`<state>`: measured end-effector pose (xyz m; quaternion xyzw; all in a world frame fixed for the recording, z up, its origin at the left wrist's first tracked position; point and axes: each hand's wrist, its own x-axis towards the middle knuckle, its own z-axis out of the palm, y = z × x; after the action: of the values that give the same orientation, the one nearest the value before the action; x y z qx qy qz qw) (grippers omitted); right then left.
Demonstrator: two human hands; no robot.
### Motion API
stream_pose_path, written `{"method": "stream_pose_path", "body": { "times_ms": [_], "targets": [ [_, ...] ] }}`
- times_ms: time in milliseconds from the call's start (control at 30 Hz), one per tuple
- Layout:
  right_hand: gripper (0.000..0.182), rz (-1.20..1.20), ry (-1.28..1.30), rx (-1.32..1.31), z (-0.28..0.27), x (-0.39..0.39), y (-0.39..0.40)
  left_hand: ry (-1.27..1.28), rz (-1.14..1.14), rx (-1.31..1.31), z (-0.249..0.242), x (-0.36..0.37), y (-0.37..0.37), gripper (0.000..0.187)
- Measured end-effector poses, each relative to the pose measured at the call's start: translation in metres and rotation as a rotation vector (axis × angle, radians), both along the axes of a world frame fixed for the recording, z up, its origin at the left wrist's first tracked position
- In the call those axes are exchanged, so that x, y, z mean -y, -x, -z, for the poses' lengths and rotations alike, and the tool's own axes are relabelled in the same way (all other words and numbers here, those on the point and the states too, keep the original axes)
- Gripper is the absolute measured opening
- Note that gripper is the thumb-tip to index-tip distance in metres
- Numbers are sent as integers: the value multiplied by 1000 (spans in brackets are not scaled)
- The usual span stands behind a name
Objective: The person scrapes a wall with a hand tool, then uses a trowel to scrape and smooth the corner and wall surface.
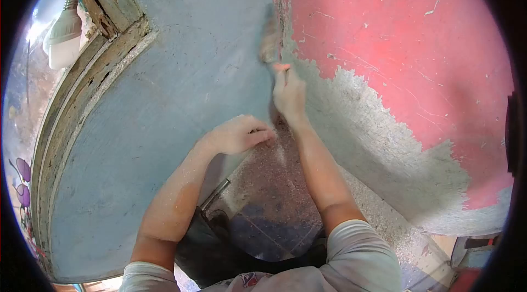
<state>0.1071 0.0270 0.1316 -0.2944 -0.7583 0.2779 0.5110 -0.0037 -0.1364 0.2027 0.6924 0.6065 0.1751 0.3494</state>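
My right hand [290, 94] is closed around a scraper [269, 39], whose blade end is smeared by motion. A bit of orange shows at my fingertips. The scraper lies against the grey-blue wall [186, 89], beside the corner where it meets the pink wall [384, 28]. Lower and to the left, my left hand [239, 134] is loosely curled near the grey-blue wall, with nothing visible in it. Pale dust speckles my left forearm. Along the pink wall's lower edge, a ragged grey patch [368, 122] shows where the paint is gone.
Flakes and dust cover the floor [274, 187] below my hands. A curved, worn frame [88, 100] edges the wall at left, with a light bulb [65, 34] beside it. A metal rod end [216, 194] shows near my left forearm. A grey object [475, 253] sits at lower right.
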Motion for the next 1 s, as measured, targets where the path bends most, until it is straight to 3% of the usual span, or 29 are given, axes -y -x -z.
{"method": "stream_pose_path", "body": {
  "times_ms": [67,100,200,300,433,533,667,700,800,833,933,1000],
  "targets": [
    [23,115,190,10,-16,0,3,47,-25,15,-13,-5,-8,33],
    [23,100,55,-92,-9,3,12,26,-4,19,-9,-5,-8,32],
    [23,-91,-202,40,-35,0,4,-11,23,3,-3,0,-4,32],
    [26,-153,-226,-1,-91,-4,2,27,19,-15,-7,-3,-10,32],
    [28,-160,-311,-178,-127,-28,13,123,-6,-44,-7,-2,-13,34],
    [34,111,-107,-90,-141,-19,22,109,-24,-38,-3,-1,-15,35],
    [42,-27,-217,-167,-170,-30,17,35,-3,-66,0,-5,-15,36],
    [42,-26,-97,-221,-185,-40,13,21,30,6,-2,-6,-16,36],
    [42,-96,-235,-182,-185,-14,13,46,26,22,-2,-4,-23,36],
    [42,-205,-267,-23,-182,-14,6,15,68,-73,-5,-3,-24,36],
    [42,-28,-70,-248,-187,-30,10,42,72,-96,-6,0,-23,35],
    [46,-57,-143,-229,-183,-22,10,-41,59,-35,-3,1,-25,35]
  ]
}}
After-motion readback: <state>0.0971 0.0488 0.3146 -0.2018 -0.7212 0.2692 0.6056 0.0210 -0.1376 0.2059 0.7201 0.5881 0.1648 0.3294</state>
